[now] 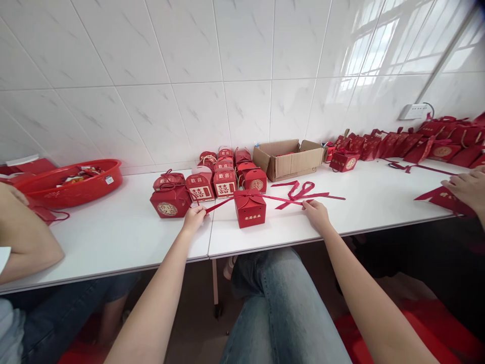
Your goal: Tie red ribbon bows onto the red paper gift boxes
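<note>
A small red box (250,212) with gold characters stands upright near the table's front edge, a red ribbon (282,200) crossing its top. My left hand (195,218) pinches one ribbon end to the left of the box. On the other side, my right hand (316,215) pinches the opposite end. Both ends stretch outward, nearly straight, from the top of the box. Behind my right hand, loose red ribbons (303,191) lie on the white table. A larger red box (170,201) with a round gold emblem stands just behind my left hand.
Several red boxes (225,183) stand behind, beside an open cardboard box (290,164). A red basin (71,189) sits left near a person's arm (28,235). At right, another person's hand (468,188) is over red packaging; more red boxes (394,145) line the wall.
</note>
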`<state>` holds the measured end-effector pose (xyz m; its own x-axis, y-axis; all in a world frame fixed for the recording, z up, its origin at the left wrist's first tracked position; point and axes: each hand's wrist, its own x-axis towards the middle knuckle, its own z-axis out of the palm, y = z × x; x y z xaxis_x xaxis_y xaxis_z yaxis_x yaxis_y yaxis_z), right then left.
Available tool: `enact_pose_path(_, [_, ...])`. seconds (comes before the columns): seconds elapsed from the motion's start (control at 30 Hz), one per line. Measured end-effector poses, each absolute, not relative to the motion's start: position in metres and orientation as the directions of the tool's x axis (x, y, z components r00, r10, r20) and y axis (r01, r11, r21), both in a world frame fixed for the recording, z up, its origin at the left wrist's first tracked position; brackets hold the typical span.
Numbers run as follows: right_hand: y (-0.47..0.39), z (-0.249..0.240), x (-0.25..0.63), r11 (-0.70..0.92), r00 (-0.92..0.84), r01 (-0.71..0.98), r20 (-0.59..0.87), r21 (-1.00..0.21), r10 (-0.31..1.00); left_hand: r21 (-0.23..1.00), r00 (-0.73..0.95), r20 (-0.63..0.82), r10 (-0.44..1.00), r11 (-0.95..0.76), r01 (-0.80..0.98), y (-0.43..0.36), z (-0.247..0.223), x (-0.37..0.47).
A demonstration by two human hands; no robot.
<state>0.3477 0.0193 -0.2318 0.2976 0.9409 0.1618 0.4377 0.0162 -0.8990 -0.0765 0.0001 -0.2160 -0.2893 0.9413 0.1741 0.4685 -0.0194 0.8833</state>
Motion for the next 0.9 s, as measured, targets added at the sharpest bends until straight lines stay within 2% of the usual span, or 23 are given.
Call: enact_pose_path(0.9, [0.0151, -0.2278, 0.3462, 0.01, 0.3, 0.426, 0.152, -0.905, 0.942, 0.878, -0.286, 0.19, 0.939, -0.032, 0.478, -0.0022, -0.2128, -0.0745])
